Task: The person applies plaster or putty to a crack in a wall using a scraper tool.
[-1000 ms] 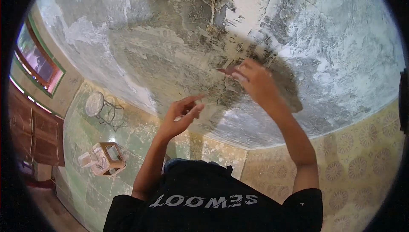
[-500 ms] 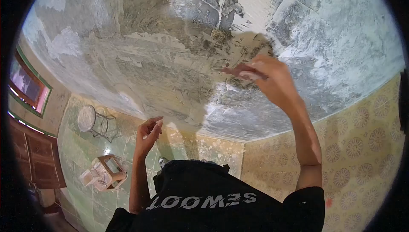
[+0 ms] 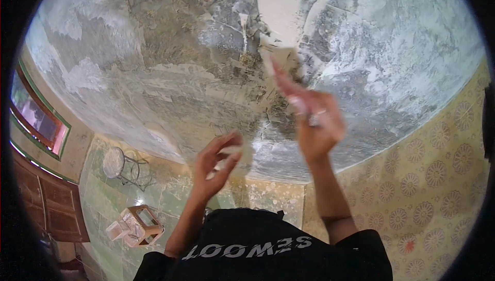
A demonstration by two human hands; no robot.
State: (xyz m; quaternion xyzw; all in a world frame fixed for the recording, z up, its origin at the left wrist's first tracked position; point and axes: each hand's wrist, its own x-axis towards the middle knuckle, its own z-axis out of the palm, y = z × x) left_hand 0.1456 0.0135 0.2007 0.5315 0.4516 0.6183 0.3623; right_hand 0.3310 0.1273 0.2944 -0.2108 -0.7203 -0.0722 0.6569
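Observation:
A scraper with a reddish handle (image 3: 291, 89) is gripped in my right hand (image 3: 320, 124), its tip at the rough grey wall (image 3: 191, 87). Motion blurs both the tool and the hand. Just above the tip, a smooth cream plaster patch (image 3: 281, 10) covers part of the wall. My left hand (image 3: 217, 162) is raised lower down, in front of the wall, thumb and fingers curved and apart. Nothing shows between them.
A round stool (image 3: 114, 162) and a small plaster-stained wooden stool (image 3: 135, 229) stand on the green tiled floor (image 3: 100, 203) at left. Beyond are a brown door (image 3: 56, 196) and a window (image 3: 36, 108). Patterned yellow wall (image 3: 412, 193) lies at right.
My right hand has moved left, and the scraper now points up toward the cream patch. My left hand has risen and moved right, closer to the wall. The view has shifted slightly.

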